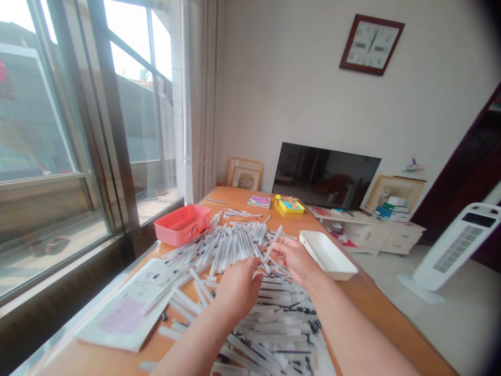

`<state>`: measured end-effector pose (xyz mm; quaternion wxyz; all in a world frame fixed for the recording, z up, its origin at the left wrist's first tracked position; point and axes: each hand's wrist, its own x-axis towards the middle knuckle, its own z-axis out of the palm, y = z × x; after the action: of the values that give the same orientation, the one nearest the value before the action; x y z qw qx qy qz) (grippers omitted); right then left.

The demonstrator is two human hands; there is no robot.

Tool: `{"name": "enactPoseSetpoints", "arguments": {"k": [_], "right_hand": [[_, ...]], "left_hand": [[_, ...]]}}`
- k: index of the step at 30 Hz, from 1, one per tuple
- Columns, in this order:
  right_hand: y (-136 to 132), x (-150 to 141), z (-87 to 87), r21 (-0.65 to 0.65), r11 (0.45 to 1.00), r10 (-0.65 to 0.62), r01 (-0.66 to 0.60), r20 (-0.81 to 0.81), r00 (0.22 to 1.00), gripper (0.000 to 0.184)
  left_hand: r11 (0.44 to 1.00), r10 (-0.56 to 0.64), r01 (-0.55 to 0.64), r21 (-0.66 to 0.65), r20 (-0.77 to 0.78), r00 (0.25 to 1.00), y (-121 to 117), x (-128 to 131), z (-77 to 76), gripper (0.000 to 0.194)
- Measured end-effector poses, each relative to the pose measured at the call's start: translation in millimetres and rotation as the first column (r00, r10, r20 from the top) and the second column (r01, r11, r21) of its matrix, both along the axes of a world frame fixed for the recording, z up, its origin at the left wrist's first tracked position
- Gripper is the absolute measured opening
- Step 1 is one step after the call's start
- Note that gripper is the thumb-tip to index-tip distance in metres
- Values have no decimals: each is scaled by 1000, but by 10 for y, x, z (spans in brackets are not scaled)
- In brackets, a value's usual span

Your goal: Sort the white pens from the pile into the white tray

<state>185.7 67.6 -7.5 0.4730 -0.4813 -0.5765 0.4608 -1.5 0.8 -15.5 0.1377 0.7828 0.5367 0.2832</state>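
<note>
My right hand (293, 257) pinches a translucent white pen barrel (275, 237) between thumb and fingers, the barrel tilted upward over the pile. Close by on the left, my left hand (239, 286) has its fingers curled downward, and what they hold, if anything, is hidden behind the hand. Beyond both hands lies a heap of clear pens (235, 243), many pointing away from me. Under and in front of my wrists are more whitish barrels and caps (276, 329), with thin dark refills and small black parts (314, 326) among them.
A red plastic bin (182, 237) stands left of the heap, a white tray (326, 256) to the right. A printed sheet or bag (117, 313) lies at the left. Farther back are a booklet (259, 201) and a yellow box (290, 206). A tower fan (456, 250) stands beyond the table.
</note>
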Motion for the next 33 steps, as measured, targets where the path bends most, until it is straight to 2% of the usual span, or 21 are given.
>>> {"name": "enactPoseSetpoints", "arguments": {"k": [2,4,7,10,12,14,20,24,27,33], "right_hand": [[-205,2,-1,-64,997,23,-34,-174,984,31],[-362,2,-10,-81,995,31,-52,-241,970,26],[-462,60,-31,-95,994,24,-46,-221,975,27],[-403,231,-45,-121,988,-116,99,-146,982,37],[-311,378,-48,-63,956,-288,287,-13,957,42],[-198,508,-45,24,923,-383,383,135,914,40],[308,614,-24,184,897,-442,402,400,803,22],[739,500,-14,235,910,-410,340,619,670,20],[983,380,-38,209,940,-329,268,756,566,18],[1183,239,-147,128,971,-200,202,895,398,13]], "left_hand": [[999,-14,18,-34,122,992,3,21,-10,29],[996,-54,67,-52,214,975,-3,38,-5,29],[989,-112,130,-66,220,969,-9,28,10,22],[993,-83,93,-78,120,989,5,-28,13,20],[995,-67,71,-74,50,996,22,-75,13,21],[995,-79,79,-58,-6,997,36,-115,17,22],[997,-75,72,-34,-87,993,17,-143,46,25],[996,-87,87,-5,-113,990,-20,-110,65,27],[996,-88,87,-11,-135,987,-37,-91,91,27],[997,-77,74,-25,-184,980,-40,-82,119,24]]}}
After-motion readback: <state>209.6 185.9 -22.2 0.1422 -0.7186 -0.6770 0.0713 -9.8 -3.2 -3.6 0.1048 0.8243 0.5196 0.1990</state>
